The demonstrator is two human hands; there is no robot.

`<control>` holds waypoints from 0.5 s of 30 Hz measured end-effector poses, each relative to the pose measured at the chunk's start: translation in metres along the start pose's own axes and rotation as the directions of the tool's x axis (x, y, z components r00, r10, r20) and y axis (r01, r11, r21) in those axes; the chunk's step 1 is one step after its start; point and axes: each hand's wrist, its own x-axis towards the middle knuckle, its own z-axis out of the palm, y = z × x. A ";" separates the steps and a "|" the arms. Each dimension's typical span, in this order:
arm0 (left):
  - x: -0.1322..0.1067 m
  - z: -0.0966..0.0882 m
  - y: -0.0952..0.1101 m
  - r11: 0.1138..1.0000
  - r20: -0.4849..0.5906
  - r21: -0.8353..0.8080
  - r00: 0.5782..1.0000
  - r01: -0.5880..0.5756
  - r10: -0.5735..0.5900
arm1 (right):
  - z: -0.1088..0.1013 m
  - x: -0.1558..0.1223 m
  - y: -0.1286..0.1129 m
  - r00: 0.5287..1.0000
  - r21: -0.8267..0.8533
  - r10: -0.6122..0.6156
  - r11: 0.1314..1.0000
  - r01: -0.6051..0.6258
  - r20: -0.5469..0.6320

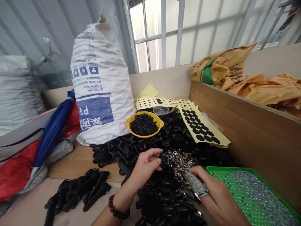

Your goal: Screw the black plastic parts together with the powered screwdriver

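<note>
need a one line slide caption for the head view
Left hand holds a round black part, right hand beside loose metal pieces.

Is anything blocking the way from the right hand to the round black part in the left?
Nothing visible blocks it. The left hand pinches the round black part, and the right hand faces it across loose, shiny metal pieces. Those seem to lie below the path, though depth is hard to judge.

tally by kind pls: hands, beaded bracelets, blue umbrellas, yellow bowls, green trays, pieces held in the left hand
Hands (left hand, right hand): 2
Beaded bracelet: 1
Blue umbrella: 1
Yellow bowl: 1
Green tray: 1
Black piece in the left hand: 1
Total: 7
</note>
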 end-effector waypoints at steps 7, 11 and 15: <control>-0.035 0.010 0.025 0.466 0.156 -0.854 0.969 0.230 -0.192 | -0.001 -0.009 -0.015 0.992 0.078 0.076 0.995 -0.069 -0.097; -0.042 0.021 0.029 0.181 0.305 -0.928 0.943 0.326 -0.131 | -0.003 -0.011 -0.012 0.997 0.039 0.012 0.999 -0.009 -0.070; -0.045 0.030 0.030 0.055 0.357 -0.930 0.930 0.362 -0.090 | -0.004 -0.014 -0.005 0.999 -0.020 -0.044 0.999 0.044 0.018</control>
